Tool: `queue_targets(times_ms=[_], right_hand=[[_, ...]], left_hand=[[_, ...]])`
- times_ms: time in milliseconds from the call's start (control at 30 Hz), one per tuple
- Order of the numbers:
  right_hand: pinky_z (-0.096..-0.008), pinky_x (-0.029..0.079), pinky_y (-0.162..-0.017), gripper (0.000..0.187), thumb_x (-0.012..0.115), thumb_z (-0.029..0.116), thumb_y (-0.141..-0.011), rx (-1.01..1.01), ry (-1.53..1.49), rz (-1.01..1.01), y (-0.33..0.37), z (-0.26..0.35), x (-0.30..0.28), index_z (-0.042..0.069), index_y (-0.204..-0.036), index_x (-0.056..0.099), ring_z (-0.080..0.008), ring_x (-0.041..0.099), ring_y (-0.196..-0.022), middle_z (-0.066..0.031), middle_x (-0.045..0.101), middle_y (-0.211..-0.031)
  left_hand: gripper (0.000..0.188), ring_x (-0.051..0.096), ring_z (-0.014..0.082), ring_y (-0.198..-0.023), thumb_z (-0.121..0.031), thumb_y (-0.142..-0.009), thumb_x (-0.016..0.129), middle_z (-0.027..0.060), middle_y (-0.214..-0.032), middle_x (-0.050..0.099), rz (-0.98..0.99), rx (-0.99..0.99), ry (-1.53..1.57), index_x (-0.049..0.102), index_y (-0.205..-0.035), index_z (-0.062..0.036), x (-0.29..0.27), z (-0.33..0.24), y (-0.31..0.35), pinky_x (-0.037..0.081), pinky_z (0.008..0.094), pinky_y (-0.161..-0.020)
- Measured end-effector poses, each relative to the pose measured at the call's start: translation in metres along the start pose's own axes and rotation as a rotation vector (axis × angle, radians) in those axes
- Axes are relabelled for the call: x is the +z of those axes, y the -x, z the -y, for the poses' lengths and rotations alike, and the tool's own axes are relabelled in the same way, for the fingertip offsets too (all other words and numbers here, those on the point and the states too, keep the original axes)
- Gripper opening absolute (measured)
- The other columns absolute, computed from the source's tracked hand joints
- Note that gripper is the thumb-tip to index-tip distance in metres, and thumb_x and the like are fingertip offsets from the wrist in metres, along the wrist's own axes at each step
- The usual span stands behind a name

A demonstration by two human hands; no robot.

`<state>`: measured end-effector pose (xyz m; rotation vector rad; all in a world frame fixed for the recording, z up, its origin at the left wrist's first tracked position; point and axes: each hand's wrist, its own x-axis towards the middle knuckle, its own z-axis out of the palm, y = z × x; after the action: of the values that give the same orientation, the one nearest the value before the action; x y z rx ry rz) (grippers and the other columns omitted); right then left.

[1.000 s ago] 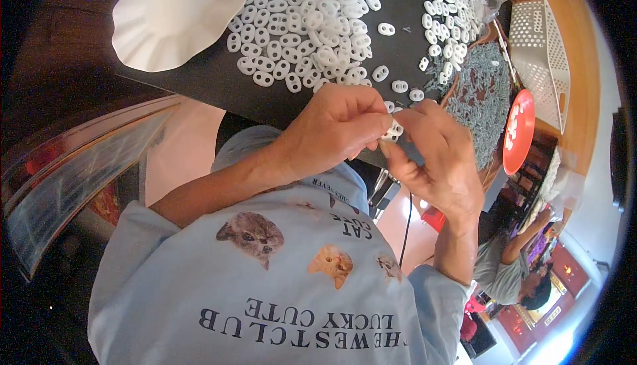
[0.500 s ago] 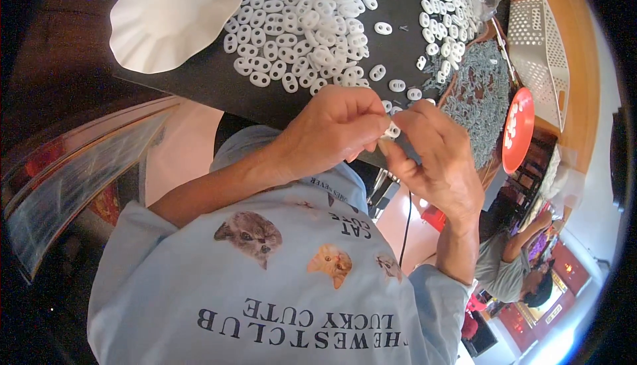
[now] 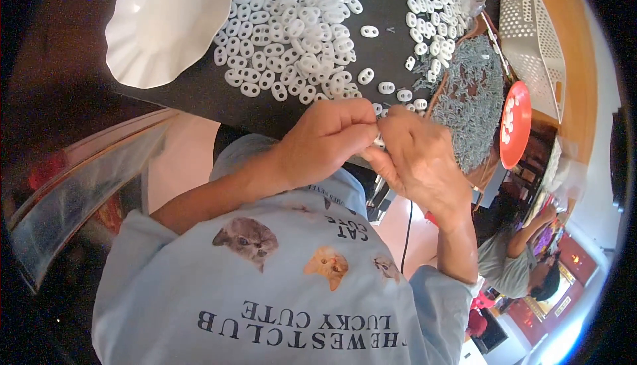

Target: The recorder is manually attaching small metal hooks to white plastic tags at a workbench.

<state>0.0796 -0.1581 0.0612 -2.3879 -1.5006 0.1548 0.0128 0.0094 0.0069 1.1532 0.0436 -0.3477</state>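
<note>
Above my lap, at the table's near edge, my left hand (image 3: pixel 330 138) and my right hand (image 3: pixel 424 159) meet with fingertips pinched together. Between them is a small white oval plastic piece with two holes (image 3: pixel 379 141), mostly covered by the fingers. Just beyond the hands spreads a large pile of similar white two-hole pieces (image 3: pixel 265 53) on the black tabletop (image 3: pixel 265 111). A few stray ones, such as a single white piece (image 3: pixel 405 95), lie close to my right hand. A tiny grey Y-shaped part (image 3: pixel 390 30) rests among them.
A white scalloped dish (image 3: pixel 166 30) stands at the far left. To the right are a heap of small grey parts (image 3: pixel 472 99), a red plate (image 3: pixel 515 126) holding white pieces, and a perforated white basket (image 3: pixel 531 46). Another person (image 3: pixel 514 262) sits farther right.
My right hand has moved closer to the left and turned inward, so the fingers now hide more of the white piece. The view has shifted slightly.
</note>
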Motion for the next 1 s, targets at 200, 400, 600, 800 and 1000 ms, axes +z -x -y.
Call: queue_targets(times_ms=[200, 400, 600, 800, 1000], right_hand=[[-0.0401, 0.044, -0.051, 0.029, 0.066, 0.024, -0.084, 0.003, -0.087, 0.046, 0.005, 0.001, 0.007, 0.0, -0.08, 0.05, -0.0319, 0.054, -0.06, -0.0129, 0.048, -0.071], [-0.0391, 0.044, -0.049, 0.027, 0.066, 0.02, -0.082, -0.066, -0.106, -0.004, 0.01, -0.002, 0.016, 0.0, -0.077, 0.049, -0.03, 0.054, -0.059, -0.0124, 0.047, -0.069], [-0.0385, 0.044, -0.049, 0.027, 0.066, 0.019, -0.081, -0.095, -0.069, -0.021, 0.012, -0.004, 0.019, 0.001, -0.076, 0.048, -0.0289, 0.054, -0.058, -0.0112, 0.047, -0.068], [-0.0392, 0.044, -0.048, 0.026, 0.067, 0.017, -0.08, -0.124, -0.096, -0.066, 0.014, -0.004, 0.024, 0.002, -0.072, 0.047, -0.0292, 0.054, -0.057, -0.0109, 0.046, -0.067], [-0.0403, 0.042, -0.05, 0.024, 0.066, 0.018, -0.082, -0.064, -0.138, -0.073, 0.016, -0.003, 0.015, 0.0, -0.078, 0.05, -0.0307, 0.053, -0.057, -0.012, 0.049, -0.069]], left_hand=[[0.017, 0.045, 0.0144, -0.059, -0.011, -0.089, 0.047, 0.0085, -0.064, 0.045, -0.022, 0.144, -0.193, 0.047, -0.076, 0.0001, 0.004, 0.01, 0.003, 0.037, 0.0328, -0.054], [0.017, 0.044, 0.0198, -0.057, -0.01, -0.089, 0.044, 0.0123, -0.064, 0.044, -0.025, 0.158, -0.236, 0.044, -0.077, 0.0008, 0.006, 0.013, 0.002, 0.038, 0.0349, -0.055], [0.017, 0.042, 0.0196, -0.056, -0.009, -0.087, 0.044, 0.0124, -0.063, 0.043, -0.016, 0.165, -0.269, 0.043, -0.074, 0.0011, 0.007, 0.012, 0.002, 0.036, 0.0353, -0.054], [0.018, 0.042, 0.019, -0.056, -0.009, -0.086, 0.045, 0.0117, -0.062, 0.042, -0.02, 0.173, -0.242, 0.042, -0.072, 0.0011, 0.005, 0.016, 0.002, 0.036, 0.0346, -0.053], [0.018, 0.043, 0.0136, -0.057, -0.011, -0.088, 0.048, 0.0086, -0.061, 0.045, -0.04, 0.197, -0.306, 0.046, -0.074, 0.0011, 0.006, 0.009, 0.006, 0.036, 0.0312, -0.052]])
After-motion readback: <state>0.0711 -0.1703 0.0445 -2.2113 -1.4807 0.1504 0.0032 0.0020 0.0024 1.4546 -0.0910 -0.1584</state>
